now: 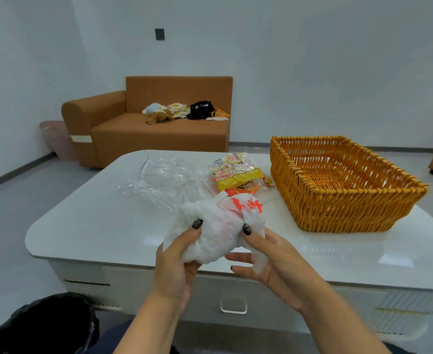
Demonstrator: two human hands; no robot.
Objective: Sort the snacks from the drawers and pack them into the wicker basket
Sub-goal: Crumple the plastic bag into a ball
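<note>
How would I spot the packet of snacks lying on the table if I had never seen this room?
Start at the big orange wicker basket on the right of the white table. Just left of it lies the snack packet, clear wrap over small yellow and red packs. The clear plastic bag further left looks empty, and the white bag is gripped by both hands.

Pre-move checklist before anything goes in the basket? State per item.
1. Wicker basket upright, opening clear: ok.
2. Basket holds nothing yet: ok.
3. White plastic bag held by both left hand and right hand: ok.
4. Bag's contents identified: cannot tell, bunched shut.
5. Snack packets sorted: not ok, piled beside the basket.
6. Clear plastic wrap off the table: not ok.
</note>
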